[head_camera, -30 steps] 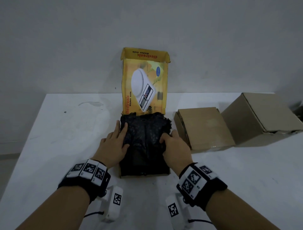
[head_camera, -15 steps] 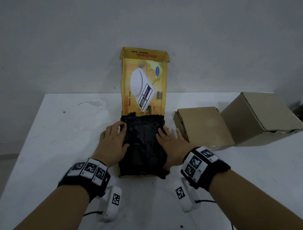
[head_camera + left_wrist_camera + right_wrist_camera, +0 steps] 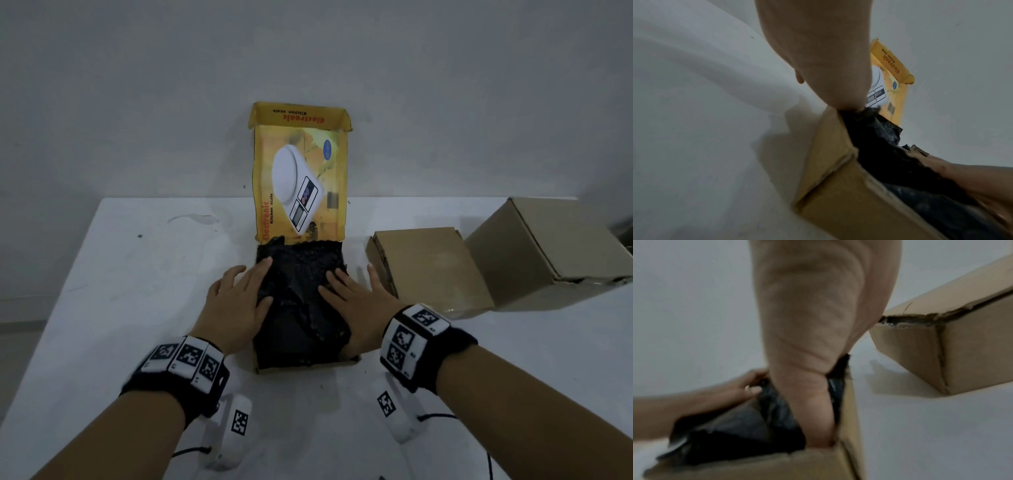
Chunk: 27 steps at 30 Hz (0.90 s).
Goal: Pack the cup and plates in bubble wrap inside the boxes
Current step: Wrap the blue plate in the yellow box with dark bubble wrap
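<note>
A yellow kitchen-scale box (image 3: pixel 260 363) lies open at the middle of the white table, its lid (image 3: pixel 299 178) standing upright at the back. Black bubble wrap (image 3: pixel 301 305) fills the box; whatever it covers is hidden. My left hand (image 3: pixel 236 301) lies flat on the wrap's left side with straight fingers, and my right hand (image 3: pixel 352 301) presses flat on its right side. In the left wrist view the box's cardboard wall (image 3: pixel 838 186) and the black wrap (image 3: pixel 879 146) show under my palm. In the right wrist view the right palm (image 3: pixel 809 353) pushes the wrap (image 3: pixel 740 431) down inside the box.
Two closed brown cardboard boxes stand to the right: a smaller one (image 3: pixel 431 267) close beside the yellow box and a larger one (image 3: pixel 551 246) at the table's right edge, also seen as a brown box (image 3: pixel 941 353). A grey wall rises behind the table.
Both hands went from gripping the bunched wrap to lying flat on it. The wrap now sits lower in the box. The right hand shifted a little to the right.
</note>
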Available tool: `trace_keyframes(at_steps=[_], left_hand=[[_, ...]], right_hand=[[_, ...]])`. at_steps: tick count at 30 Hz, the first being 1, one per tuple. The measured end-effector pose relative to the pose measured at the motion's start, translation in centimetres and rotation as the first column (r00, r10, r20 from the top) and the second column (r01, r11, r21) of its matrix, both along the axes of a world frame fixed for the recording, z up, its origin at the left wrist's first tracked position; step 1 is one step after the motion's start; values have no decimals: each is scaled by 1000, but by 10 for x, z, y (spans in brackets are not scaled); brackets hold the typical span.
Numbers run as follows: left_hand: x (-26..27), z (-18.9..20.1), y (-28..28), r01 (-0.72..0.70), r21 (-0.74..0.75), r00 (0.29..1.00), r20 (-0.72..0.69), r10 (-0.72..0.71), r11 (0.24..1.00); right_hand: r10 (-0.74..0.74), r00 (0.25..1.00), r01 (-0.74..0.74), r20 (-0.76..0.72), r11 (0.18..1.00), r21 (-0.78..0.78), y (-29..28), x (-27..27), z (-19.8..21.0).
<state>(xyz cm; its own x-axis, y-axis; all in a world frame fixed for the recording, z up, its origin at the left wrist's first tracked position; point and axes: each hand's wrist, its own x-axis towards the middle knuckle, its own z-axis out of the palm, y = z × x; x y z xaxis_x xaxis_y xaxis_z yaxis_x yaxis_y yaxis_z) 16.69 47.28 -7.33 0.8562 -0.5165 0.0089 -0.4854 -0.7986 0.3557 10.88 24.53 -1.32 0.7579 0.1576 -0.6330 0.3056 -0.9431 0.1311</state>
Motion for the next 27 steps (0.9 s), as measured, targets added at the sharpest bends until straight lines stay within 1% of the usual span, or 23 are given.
trace_keyframes(at_steps=[3, 6, 8, 10, 12, 16, 18, 21, 23, 24, 26, 27], left_hand=[[-1, -2, -2, -5, -11, 1000, 6, 5, 1000], [-4, -4, -5, -8, 5, 1000, 27, 8, 1000], [-5, -5, -5, -11, 16, 1000, 27, 11, 1000], [-5, -5, -4, -8, 32, 999, 32, 7, 999], [-5, -4, -4, 0, 49, 999, 36, -1, 999], [-5, -2, -3, 12, 56, 999, 35, -14, 998], [-5, -1, -3, 13, 58, 999, 30, -15, 998], [-5, -2, -2, 13, 39, 1000, 18, -14, 999], [-4, -3, -3, 15, 15, 1000, 3, -15, 1000], [-4, -4, -3, 11, -5, 1000, -4, -11, 1000], [-4, -4, -5, 2, -45, 1000, -14, -3, 999], [-4, -5, -5, 0, -58, 1000, -18, -1, 998]], right_hand=[[26, 993, -23, 113, 999, -22, 2, -8, -6], [18, 984, -30, 179, 997, 64, 3, -9, -3], [-39, 984, 14, 175, 990, 144, 2, -5, 1], [-103, 985, 75, 140, 979, 187, 4, 2, 5], [-127, 986, 107, 111, 980, 170, 6, 11, 6], [-92, 993, 89, 79, 995, 46, 10, 23, -4], [-102, 993, 102, 60, 995, 9, 16, 27, -8], [-111, 994, 111, 15, 993, -26, 20, 34, -3], [-121, 992, 122, -38, 992, 14, 17, 41, 10], [-143, 989, 146, -49, 987, 63, 16, 45, 17], [-182, 983, 180, -8, 963, 199, 17, 54, 26], [-181, 983, 170, 18, 951, 259, 21, 58, 27]])
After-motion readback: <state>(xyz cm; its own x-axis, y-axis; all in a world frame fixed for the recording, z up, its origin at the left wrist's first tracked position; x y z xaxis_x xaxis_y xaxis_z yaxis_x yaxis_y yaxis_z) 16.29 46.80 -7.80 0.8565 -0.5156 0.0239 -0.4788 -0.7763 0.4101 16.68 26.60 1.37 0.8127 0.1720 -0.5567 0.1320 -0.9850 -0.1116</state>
